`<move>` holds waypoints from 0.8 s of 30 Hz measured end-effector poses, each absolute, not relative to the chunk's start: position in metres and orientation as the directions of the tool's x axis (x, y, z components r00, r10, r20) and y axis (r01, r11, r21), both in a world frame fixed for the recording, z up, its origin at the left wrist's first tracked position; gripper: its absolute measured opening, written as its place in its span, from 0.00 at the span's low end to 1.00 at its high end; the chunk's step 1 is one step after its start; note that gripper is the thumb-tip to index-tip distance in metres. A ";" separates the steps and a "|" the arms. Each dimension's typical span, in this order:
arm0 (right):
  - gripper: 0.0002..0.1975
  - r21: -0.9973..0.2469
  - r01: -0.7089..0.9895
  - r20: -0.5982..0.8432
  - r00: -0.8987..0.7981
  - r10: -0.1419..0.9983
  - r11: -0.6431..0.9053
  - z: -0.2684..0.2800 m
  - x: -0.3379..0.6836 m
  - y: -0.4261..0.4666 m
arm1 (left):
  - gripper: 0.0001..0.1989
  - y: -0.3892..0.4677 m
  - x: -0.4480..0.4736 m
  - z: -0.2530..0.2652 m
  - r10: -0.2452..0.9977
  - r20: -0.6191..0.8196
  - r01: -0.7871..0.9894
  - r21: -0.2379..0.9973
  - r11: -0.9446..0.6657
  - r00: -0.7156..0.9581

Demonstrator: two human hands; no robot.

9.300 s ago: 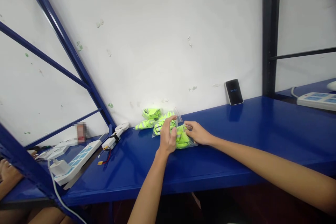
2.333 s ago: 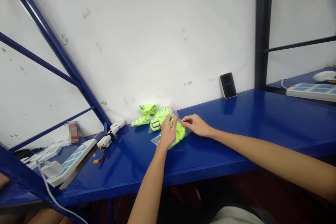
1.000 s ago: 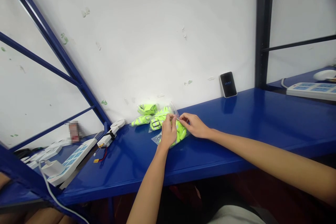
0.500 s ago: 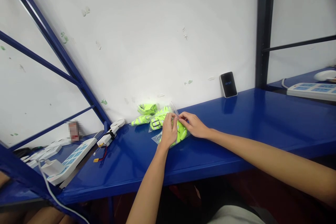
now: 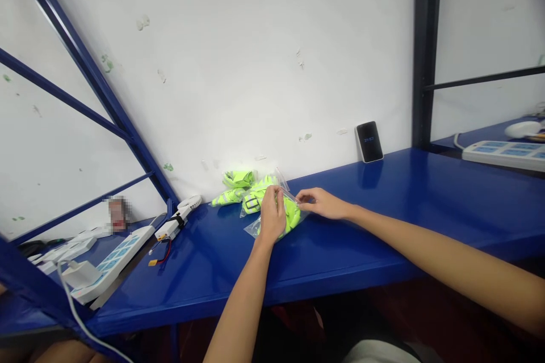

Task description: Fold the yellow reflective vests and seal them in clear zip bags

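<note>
In the head view a clear plastic bag (image 5: 293, 216) with a neon yellow item inside lies on the blue table. My left hand (image 5: 272, 212) is closed on the bag's upper left edge, covering part of it. At the upper right edge my right hand (image 5: 321, 202) is closed, thumb and fingers pinching the plastic. The bag's mouth stretches between both hands. Just behind are more bagged neon yellow pieces with grey reflective strips: one with a black buckle (image 5: 252, 203), another folded bundle (image 5: 239, 178) against the wall.
The blue table (image 5: 204, 272) runs along a white wall. A small black-screened clock (image 5: 369, 142) leans at the back right. To the left lie a white fan (image 5: 189, 203), a battery pack with red wires (image 5: 169, 229) and a power strip (image 5: 117, 261). Blue frame posts stand at both sides.
My right hand has moved a little right, away from my left hand, along the bag's top edge. My left hand stays at the bag. The view has shifted slightly.
</note>
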State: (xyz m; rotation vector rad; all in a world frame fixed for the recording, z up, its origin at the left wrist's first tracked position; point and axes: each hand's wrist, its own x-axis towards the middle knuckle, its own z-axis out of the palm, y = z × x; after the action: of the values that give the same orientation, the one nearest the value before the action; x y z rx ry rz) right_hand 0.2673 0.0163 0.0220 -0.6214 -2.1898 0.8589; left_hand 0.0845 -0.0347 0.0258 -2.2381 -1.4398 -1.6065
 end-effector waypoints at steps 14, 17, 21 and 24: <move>0.12 -0.685 0.252 0.495 -0.527 0.691 0.683 0.012 0.257 0.018 | 0.09 -0.032 0.083 0.025 0.637 0.769 0.692 0.488 -0.532 -0.052; 0.12 -0.711 0.224 0.484 -0.532 0.695 0.667 0.011 0.259 0.019 | 0.09 -0.032 0.084 0.025 0.636 0.770 0.694 0.487 -0.530 -0.054; 0.13 -0.735 0.191 0.469 -0.550 0.691 0.651 0.010 0.260 0.019 | 0.09 -0.032 0.084 0.025 0.636 0.771 0.697 0.473 -0.539 -0.032; 0.13 -0.738 0.188 0.471 -0.543 0.695 0.648 0.011 0.258 0.018 | 0.09 -0.032 0.084 0.025 0.636 0.771 0.699 0.472 -0.537 -0.032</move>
State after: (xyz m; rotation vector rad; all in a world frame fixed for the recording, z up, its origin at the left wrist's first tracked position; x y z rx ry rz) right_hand 0.2583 0.0180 0.0105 -0.6847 -2.0733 0.8150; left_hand 0.0837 -0.0316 0.0246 -2.1441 -1.4806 -1.6477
